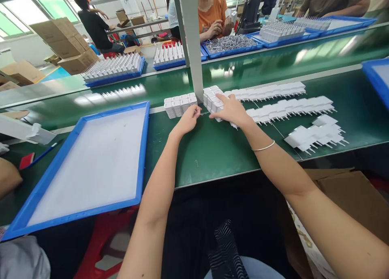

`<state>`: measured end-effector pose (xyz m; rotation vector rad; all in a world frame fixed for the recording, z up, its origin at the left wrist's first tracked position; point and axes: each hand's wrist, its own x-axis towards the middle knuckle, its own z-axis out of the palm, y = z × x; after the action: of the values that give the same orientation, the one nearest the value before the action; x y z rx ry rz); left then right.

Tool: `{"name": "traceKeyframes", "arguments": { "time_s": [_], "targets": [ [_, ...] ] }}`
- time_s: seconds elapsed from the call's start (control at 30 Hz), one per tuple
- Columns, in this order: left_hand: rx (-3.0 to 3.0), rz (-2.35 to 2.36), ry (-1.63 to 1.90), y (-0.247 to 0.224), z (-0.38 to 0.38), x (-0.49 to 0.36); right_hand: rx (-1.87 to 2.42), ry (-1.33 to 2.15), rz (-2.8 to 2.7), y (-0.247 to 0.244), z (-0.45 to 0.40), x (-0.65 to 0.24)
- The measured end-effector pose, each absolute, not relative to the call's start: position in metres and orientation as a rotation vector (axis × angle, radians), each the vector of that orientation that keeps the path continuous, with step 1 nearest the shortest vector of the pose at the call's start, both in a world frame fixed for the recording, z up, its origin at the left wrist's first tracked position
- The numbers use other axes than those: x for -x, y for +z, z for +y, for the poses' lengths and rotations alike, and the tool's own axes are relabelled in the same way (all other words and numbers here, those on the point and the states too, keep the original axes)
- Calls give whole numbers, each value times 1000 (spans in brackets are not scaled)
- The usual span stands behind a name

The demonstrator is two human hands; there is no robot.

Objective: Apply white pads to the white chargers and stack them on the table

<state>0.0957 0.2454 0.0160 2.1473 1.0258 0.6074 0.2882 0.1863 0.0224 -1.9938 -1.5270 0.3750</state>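
Note:
My left hand (189,116) is closed in a pinch just in front of a neat stack of white rectangular plastic pieces (179,104). Something thin and pale shows at its fingertips, too small to name. My right hand (232,109), a bangle on its wrist, is spread across a second stack of white plastic pieces (212,100), thumb at the near side and fingers over the top. Behind and beyond that hand run overlapping rows of white plastic pieces with thin pins (291,108). A looser cluster of pinned white pieces (316,133) lies nearer the front edge.
A blue-rimmed tray (142,149) with a white base lies at left. A metal post (194,48) rises between the stacks. Across the green bench (209,153), a person in orange handles a white part behind a tray of metal hooks (231,43). Another blue tray (372,78) juts in at right.

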Motion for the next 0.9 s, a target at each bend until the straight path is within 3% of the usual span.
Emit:
{"name": "traceKeyframes", "arguments": {
  "time_s": [0.23,0.5,0.9],
  "targets": [
    [-1662,920,803,-1,246,-111,2155,274,-1691,24,186,-284],
    [-1500,1030,993,11,247,-117,2127,233,-1789,29,181,-276],
    [-1506,1315,485,17,262,-123,2017,406,-1666,32,175,-250]
  ]
}}
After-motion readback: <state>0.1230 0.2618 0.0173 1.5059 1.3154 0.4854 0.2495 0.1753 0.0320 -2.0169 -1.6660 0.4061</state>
